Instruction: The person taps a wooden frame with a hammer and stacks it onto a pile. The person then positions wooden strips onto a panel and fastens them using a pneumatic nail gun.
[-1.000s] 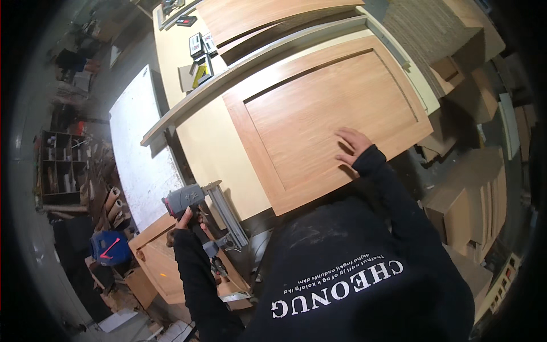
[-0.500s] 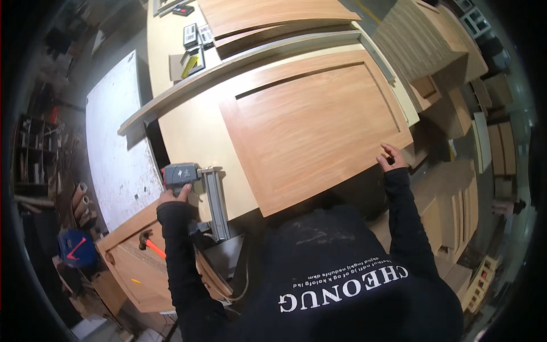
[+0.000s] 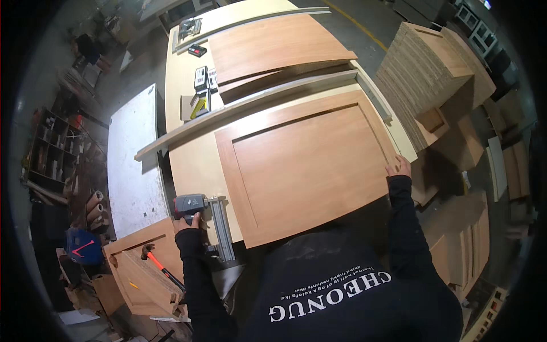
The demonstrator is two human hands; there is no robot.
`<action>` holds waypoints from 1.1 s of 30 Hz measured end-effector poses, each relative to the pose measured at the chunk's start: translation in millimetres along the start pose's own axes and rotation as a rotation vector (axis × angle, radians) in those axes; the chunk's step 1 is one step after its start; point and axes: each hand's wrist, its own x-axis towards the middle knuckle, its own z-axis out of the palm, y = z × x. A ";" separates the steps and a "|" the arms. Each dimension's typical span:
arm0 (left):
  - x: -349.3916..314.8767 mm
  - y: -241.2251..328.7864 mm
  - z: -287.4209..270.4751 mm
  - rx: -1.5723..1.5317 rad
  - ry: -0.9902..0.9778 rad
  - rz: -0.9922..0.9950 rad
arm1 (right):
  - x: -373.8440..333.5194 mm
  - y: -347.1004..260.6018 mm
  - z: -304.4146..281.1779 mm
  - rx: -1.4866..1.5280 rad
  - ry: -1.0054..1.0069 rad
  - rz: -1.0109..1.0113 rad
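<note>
My left hand (image 3: 187,222) is closed around the grip of a grey and black nail gun (image 3: 190,204). Its long metal magazine (image 3: 223,233) points toward me, at the left of a framed wooden cabinet door (image 3: 307,168). The door lies flat on a pale workbench top (image 3: 196,179). At the door's near right corner, my right hand (image 3: 400,167) has its fingers bent over the edge, touching the wood.
A long wooden rail (image 3: 245,104) runs behind the door, and a short strip (image 3: 374,96) flanks its right. Beyond are another panel (image 3: 273,48) and small boxes (image 3: 200,77). A hammer (image 3: 162,267) lies on a panel at lower left. Stacked boards (image 3: 424,68) stand right.
My right hand has come down from beside the door onto its near right corner. The view has tilted, showing more of the bench's far end. The nail gun stays in my left hand.
</note>
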 end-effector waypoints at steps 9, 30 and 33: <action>-64.8 74.3 61.4 -0.284 0.256 0.476 | 19.0 51.7 4.8 0.142 -0.119 0.218; -146.9 23.4 141.3 -0.385 0.172 0.055 | 45.0 30.3 -16.0 -0.134 -0.481 -0.115; -165.8 63.6 140.9 -0.723 0.449 -0.137 | 51.0 37.9 -12.4 -0.138 -0.522 -0.141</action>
